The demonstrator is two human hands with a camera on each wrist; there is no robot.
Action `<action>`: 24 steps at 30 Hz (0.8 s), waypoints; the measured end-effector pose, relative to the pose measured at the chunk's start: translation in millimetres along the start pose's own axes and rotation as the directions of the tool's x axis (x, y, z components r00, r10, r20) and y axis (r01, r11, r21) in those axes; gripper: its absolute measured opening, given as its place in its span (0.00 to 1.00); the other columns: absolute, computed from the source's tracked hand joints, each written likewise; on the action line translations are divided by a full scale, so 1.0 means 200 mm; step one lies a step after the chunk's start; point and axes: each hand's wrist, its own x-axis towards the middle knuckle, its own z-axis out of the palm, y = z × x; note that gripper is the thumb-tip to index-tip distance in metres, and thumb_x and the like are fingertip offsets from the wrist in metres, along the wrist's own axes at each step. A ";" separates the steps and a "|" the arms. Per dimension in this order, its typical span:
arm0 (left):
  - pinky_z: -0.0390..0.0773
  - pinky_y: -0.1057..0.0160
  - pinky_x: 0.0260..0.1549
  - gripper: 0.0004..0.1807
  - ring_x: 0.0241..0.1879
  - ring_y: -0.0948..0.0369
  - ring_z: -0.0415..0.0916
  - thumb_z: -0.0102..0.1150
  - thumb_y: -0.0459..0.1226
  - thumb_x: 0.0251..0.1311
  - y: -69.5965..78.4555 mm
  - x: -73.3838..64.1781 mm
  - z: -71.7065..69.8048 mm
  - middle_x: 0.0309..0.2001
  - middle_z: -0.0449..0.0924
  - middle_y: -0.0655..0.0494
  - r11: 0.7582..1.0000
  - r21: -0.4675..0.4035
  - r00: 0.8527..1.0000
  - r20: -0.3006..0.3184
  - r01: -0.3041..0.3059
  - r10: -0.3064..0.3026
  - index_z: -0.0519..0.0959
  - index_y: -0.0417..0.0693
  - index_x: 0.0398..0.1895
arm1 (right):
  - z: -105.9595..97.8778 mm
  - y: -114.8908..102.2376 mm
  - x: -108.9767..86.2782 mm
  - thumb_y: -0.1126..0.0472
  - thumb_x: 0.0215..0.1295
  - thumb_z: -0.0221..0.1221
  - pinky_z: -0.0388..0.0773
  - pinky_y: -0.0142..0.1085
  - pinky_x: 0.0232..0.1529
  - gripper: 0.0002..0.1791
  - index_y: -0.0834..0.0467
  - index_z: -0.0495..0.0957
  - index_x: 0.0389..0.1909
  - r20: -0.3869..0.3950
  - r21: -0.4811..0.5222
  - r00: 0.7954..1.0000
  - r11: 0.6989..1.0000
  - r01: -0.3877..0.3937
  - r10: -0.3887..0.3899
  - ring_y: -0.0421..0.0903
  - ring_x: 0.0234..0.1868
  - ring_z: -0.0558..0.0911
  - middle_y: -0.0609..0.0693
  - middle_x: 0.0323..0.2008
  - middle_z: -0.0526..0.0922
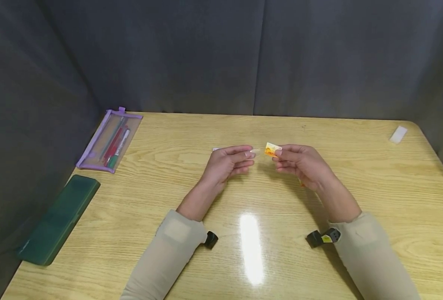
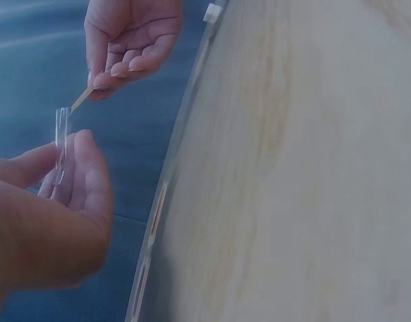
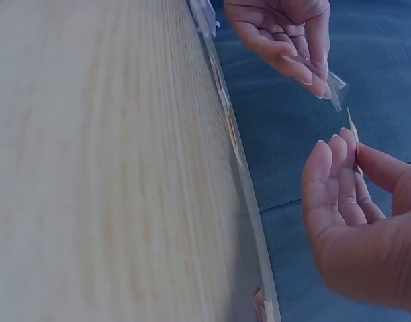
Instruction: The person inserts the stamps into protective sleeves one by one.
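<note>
My left hand (image 1: 227,164) pinches a small clear plastic sleeve (image 2: 61,144) between thumb and fingers. Its near end (image 3: 338,89) sticks out past the fingertips toward the other hand. Facing it, my right hand (image 1: 300,162) pinches a small thin card (image 1: 271,149) with a pale upper part and orange-yellow print. In the left wrist view, the card's (image 2: 82,98) tip is close to the sleeve's mouth; whether they touch I cannot tell. A small gap shows between them in the head view. Both hands are above the wooden table, and fingers hide parts of both items.
A purple-edged mesh pouch (image 1: 90,139) with pens lies at the table's back left. In front of it is a dark green case (image 1: 60,221). A small white block (image 1: 398,134) sits at the far right. A pale edge (image 1: 216,148) shows behind the left hand. Dark curtains (image 1: 191,54) surround the table.
</note>
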 end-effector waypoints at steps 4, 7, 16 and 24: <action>0.86 0.70 0.33 0.13 0.34 0.65 0.88 0.63 0.34 0.68 0.00 0.00 0.00 0.49 0.88 0.44 1.000 -0.003 1.000 -0.011 -0.002 0.002 0.84 0.41 0.54 | 0.01 0.00 -0.01 0.63 0.73 0.60 0.87 0.31 0.42 0.08 0.61 0.77 0.48 0.012 -0.006 1.000 1.000 0.001 0.000 0.40 0.33 0.87 0.46 0.32 0.89; 0.86 0.70 0.32 0.14 0.34 0.65 0.88 0.63 0.33 0.68 0.00 0.00 0.00 0.50 0.88 0.44 1.000 -0.001 1.000 -0.009 -0.003 0.003 0.84 0.40 0.55 | 0.02 -0.01 -0.01 0.62 0.73 0.60 0.87 0.31 0.42 0.11 0.62 0.75 0.51 0.013 -0.016 1.000 1.000 0.002 -0.001 0.39 0.34 0.87 0.45 0.32 0.88; 0.86 0.71 0.33 0.16 0.34 0.65 0.88 0.66 0.31 0.65 0.00 0.00 0.01 0.41 0.89 0.54 1.000 -0.004 1.000 0.020 -0.003 0.003 0.83 0.39 0.56 | 0.02 -0.02 -0.02 0.63 0.73 0.60 0.87 0.30 0.41 0.15 0.65 0.72 0.54 0.009 -0.011 1.000 1.000 0.014 -0.014 0.38 0.33 0.87 0.45 0.32 0.88; 0.86 0.71 0.34 0.15 0.34 0.65 0.88 0.63 0.31 0.67 0.00 0.00 0.01 0.48 0.88 0.47 0.999 -0.037 1.000 0.010 0.000 0.000 0.82 0.39 0.56 | 0.03 -0.02 -0.02 0.62 0.73 0.61 0.87 0.30 0.41 0.15 0.64 0.73 0.55 -0.019 -0.050 1.000 0.999 0.021 -0.022 0.39 0.33 0.86 0.44 0.32 0.88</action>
